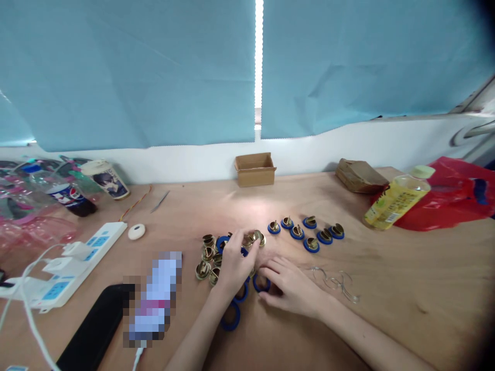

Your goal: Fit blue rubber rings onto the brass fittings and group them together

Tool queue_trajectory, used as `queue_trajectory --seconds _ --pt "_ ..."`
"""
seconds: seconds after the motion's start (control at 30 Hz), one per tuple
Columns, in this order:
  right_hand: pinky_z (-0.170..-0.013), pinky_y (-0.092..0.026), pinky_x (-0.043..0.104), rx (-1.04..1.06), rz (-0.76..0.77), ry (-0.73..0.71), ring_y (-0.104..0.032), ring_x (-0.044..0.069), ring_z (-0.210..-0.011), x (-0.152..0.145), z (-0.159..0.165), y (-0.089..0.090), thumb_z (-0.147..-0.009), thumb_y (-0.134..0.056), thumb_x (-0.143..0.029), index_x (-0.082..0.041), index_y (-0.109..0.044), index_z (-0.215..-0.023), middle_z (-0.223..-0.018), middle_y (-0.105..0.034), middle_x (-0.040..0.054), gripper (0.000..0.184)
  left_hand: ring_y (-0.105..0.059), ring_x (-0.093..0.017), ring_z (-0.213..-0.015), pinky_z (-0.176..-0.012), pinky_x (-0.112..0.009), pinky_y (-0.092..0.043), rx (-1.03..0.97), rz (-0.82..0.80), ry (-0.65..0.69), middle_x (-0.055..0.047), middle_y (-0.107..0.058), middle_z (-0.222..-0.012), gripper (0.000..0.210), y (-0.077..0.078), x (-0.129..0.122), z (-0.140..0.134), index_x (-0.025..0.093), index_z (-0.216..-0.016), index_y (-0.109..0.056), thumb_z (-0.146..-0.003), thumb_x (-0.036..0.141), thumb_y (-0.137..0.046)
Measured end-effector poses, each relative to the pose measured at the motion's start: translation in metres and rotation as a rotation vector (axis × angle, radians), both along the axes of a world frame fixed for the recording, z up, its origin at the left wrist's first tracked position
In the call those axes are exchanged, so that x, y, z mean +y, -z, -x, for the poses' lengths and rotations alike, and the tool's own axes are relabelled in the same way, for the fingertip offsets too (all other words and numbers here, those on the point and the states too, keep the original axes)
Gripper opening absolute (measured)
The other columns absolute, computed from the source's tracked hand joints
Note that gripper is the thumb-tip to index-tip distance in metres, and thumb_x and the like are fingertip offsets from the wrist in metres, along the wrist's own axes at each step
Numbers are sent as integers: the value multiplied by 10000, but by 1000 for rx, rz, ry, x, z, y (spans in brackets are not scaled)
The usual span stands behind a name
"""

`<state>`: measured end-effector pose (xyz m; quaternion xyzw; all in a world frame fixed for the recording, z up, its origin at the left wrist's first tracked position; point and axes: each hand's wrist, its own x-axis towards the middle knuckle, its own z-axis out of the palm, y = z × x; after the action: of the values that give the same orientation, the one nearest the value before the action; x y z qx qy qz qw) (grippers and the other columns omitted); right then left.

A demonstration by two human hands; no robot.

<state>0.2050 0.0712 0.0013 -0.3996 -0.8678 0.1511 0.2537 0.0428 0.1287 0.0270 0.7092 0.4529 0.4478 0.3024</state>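
brass-coloured flap fittings (208,253): gathered loosely on the wooden table (425,278), beside and partly under the left hand.

far left: a pepsi bottle (71,196) and a white power strip (102,239) noted; a black slab (91,330) and a pixelated phone (154,299) are laid nearer the centre.

centre: the loose cluster, with bare blue rings (232,327) scattered among it and on the near side. the left hand (236,257) is held over the cluster's right part, thumb and forefinger narrowed at one fitting (259,237); whether it is firmly pinched cannot be told. just to the right, the right hand (288,283) is curled, fingers and thumb moderately apart, at the right edge of a single blue ring (256,285); grip or mere touch cannot be told.

right: seven blue-rimmed fittings (311,244) are set out, flap side up. nearer, thin wire rings (352,297) are left in a loose tangle; beyond, a yellow drink bottle (400,198) is tilted against a red plastic bag (452,203).

step in hand, as judged: a fitting and a ring being picked out together. by the look of the rimmed ones, the fitting would need lifting clear, squaring and seating within the steadied ring.
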Motion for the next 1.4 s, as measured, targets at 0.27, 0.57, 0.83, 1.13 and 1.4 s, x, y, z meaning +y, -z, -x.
queue_trajectory --seconds 0.27,0.57,0.83,1.13,1.4 --pt "-863 -499 349 190 50 84 -606 207 -987 4 -11 -15 -881 -569 -232 -223 -605 -1028 -1069 -649 55 152 -682 -195 -885 -823 -326 -548 -589 475 35 -65 -702 -943 329 0 6 -2 152 -1018 -644 -777 365 -709" --pt "-831 -557 344 608 65 401 -646 200 -966 17 -27 -12 -938 -508 -240 -212 -559 -1202 -1140 -642 91 270 -679 -215 -947 -861 -308 -529 -394 327 108 -82 -718 -1017 250 6 -2 -9 159 -980 -679 -744 222 -733" --pt "-1048 -452 421 345 -276 203 -505 234 -1249 1 -15 -9 -919 -534 -145 -211 -457 -1355 -1323 -546 111 447 -670 -210 -990 -723 -241 -539 -264 345 267 -68 -671 -1147 523 5 -14 -13 225 -1192 -571 -712 25 -625" --pt "-1033 -472 424 261 -302 230 -514 237 -1240 5 -14 -8 -925 -543 -161 -196 -477 -1358 -1316 -560 119 440 -635 -218 -1085 -890 -292 -506 -502 496 428 -111 -608 -1247 498 6 -9 -11 192 -1170 -544 -715 7 -629" --pt "-995 -492 480 262 -326 246 -534 263 -1217 9 -20 -4 -927 -547 -171 -264 -412 -1426 -1317 -588 95 525 -539 -272 -1235 -1009 -381 -449 -597 615 393 -123 -603 -1293 458 -2 -10 -5 212 -1241 -553 -801 166 -675"
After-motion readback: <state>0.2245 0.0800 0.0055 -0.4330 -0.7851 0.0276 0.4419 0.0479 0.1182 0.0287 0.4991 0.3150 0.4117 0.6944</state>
